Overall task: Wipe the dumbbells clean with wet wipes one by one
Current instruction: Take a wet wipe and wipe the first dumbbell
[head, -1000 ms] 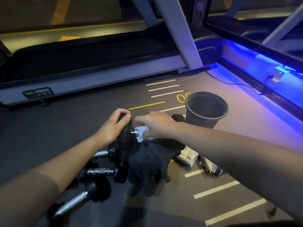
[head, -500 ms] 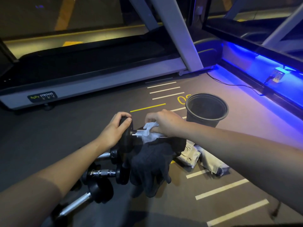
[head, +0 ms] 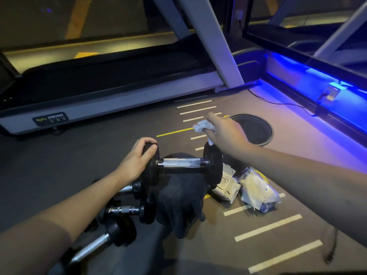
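Left hand (head: 137,157) curls over the top of the dumbbell's (head: 181,163) left plate, arm stretched forward, holding the bar level above a dark glove (head: 178,203). Right hand (head: 224,132) is lifted above the right plate, fingers bunched round a crumpled white wet wipe (head: 203,126), close to the black bin (head: 264,135) on the floor.

Person, body only. Both forearms bare from about the elbow down to the wrist; no sleeve edge in sight. Left hand (head: 137,161) at 9 o'clock: no glove, ring or watch visible. Right hand (head: 226,133) at 1 o'clock: the same. Fingers (head: 148,140) ungloved, nails short.
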`<action>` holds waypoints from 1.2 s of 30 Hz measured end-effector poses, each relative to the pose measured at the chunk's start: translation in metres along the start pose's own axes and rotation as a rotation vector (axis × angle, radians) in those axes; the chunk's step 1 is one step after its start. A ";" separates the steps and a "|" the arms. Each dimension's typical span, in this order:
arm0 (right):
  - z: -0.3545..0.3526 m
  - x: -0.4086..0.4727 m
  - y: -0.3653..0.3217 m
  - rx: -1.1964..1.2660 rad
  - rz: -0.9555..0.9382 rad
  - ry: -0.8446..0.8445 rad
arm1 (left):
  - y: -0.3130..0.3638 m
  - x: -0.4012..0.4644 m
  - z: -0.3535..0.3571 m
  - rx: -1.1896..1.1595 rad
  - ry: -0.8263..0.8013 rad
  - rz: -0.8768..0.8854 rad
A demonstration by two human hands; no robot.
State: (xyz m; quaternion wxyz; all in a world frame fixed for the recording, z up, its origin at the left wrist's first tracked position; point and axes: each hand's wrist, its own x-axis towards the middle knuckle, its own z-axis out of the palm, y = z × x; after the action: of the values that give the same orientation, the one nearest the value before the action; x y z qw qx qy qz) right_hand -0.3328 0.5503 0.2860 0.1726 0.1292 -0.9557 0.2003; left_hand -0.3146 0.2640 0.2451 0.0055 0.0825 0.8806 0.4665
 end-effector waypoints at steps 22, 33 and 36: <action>0.005 -0.034 0.013 0.399 0.283 -0.155 | 0.000 0.001 -0.001 0.013 -0.018 -0.006; 0.031 -0.062 0.005 0.686 0.291 -0.194 | -0.001 -0.003 0.001 0.000 -0.010 -0.075; 0.036 -0.062 0.000 0.675 0.325 -0.188 | 0.000 -0.006 -0.001 -0.047 -0.051 -0.189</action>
State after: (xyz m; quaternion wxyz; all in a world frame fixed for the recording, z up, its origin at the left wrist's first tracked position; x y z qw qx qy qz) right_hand -0.2862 0.5463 0.2315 -0.0019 0.0434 -0.8558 0.5156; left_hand -0.3092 0.2621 0.2455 0.0736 0.0108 0.8729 0.4821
